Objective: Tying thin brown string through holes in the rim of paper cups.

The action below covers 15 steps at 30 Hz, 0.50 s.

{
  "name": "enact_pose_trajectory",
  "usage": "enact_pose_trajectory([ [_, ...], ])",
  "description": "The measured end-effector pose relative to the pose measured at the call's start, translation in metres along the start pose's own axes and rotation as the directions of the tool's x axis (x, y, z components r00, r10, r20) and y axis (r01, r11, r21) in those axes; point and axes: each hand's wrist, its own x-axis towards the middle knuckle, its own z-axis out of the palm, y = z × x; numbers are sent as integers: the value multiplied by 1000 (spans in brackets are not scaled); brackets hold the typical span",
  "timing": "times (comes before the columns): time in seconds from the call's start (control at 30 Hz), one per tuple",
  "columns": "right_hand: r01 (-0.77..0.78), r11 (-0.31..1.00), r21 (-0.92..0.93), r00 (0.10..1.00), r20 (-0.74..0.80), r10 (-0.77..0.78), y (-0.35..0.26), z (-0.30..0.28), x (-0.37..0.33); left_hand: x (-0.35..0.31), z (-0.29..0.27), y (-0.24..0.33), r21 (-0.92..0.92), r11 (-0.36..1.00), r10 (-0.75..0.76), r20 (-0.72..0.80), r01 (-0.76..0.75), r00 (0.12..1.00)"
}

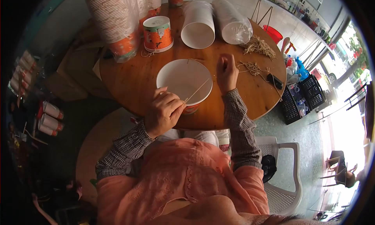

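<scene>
A large white-lined paper bucket [184, 80] with an orange outside stands mouth-up at the table's near middle. At its near rim my left hand [164, 112] is closed, thumb and finger pinching a thin beige string [198, 89]. The string slants up across the bucket's mouth toward my right hand [227, 73]. Raised to the right of the bucket, that hand is closed in a fist; whether the string reaches into it cannot be made out. A short bit of string also shows at the bucket's far rim.
On the round wooden table [129, 82] stand an upturned orange bucket [158, 34], bagged stacks of buckets [111, 21] and white rolled stacks [198, 31]. String bundles [259, 47] and a black object [274, 81] lie right. A white chair [287, 170] and black crate [300, 98] stand beyond.
</scene>
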Motion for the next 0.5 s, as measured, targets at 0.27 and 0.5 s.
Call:
enact_pose_trajectory([
  [0.27, 469, 879, 84, 773, 442, -455, -26, -29, -109, 4, -2, -36, 194, 976, 104, -33, -95, 994],
  [0.5, 170, 985, 6, 815, 561, -144, -23, -34, -89, 35, -13, -59, 246, 961, 127, 17, -127, 992],
])
